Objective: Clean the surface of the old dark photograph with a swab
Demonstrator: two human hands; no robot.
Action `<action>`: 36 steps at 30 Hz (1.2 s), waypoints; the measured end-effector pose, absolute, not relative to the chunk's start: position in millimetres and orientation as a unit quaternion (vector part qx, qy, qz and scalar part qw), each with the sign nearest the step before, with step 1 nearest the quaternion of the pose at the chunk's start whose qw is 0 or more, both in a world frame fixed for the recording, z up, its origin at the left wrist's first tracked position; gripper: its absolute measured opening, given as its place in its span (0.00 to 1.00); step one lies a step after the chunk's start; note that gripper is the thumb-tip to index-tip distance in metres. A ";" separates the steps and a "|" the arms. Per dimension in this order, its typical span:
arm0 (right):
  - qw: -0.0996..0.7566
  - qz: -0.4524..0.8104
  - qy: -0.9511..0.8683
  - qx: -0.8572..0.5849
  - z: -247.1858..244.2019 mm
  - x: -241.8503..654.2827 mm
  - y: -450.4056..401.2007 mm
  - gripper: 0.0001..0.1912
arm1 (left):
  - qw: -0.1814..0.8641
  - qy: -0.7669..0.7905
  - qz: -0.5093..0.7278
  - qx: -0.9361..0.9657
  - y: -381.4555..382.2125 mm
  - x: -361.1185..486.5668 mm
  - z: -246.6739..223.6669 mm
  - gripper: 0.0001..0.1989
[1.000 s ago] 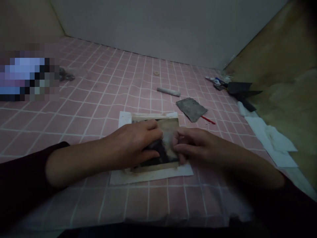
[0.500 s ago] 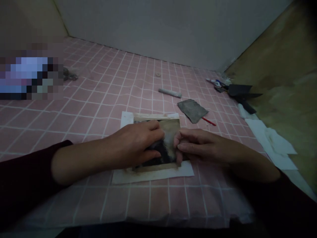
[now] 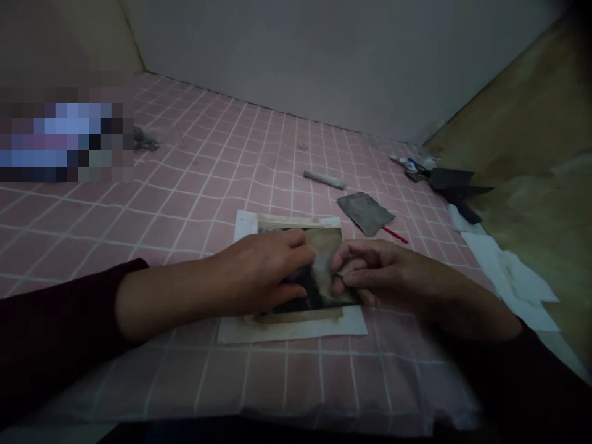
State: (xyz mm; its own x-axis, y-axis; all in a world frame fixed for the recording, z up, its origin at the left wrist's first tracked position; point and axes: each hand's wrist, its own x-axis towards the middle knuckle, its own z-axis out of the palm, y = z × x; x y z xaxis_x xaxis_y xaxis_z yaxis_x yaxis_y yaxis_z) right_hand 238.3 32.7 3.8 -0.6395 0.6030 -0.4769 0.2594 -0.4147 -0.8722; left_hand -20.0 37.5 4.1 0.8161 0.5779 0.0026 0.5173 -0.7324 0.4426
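A small picture (image 3: 324,243) in dark and pale tones lies on a white paper sheet (image 3: 296,332), with tan tape strips (image 3: 303,320) along its upper and lower edges. My left hand (image 3: 272,271) rests on its left part, thumb and fingers apart, covering much of it. Beside the right edge, my right hand (image 3: 370,271) has its fingers curled and thumb pressed to the fingertips. What sits in that pinch is too dim to make out.
Pink checked cloth (image 3: 208,191) covers the table. Beyond the picture lie a grey cloth piece (image 3: 365,213), a red stick (image 3: 395,234), a grey tube (image 3: 324,179) and a small ring (image 3: 302,145). Dark-handled tools (image 3: 456,182) and white paper (image 3: 513,271) line the right wall.
My right hand's fingers have curled in more tightly and shifted slightly right. My left hand stays on the picture. The whole view has shifted a little.
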 end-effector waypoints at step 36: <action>0.068 0.580 -0.694 -0.422 25.4 215.2 23.1 0.02 | 0.222 0.309 0.061 0.923 37.5 -17.5 3.8 0.11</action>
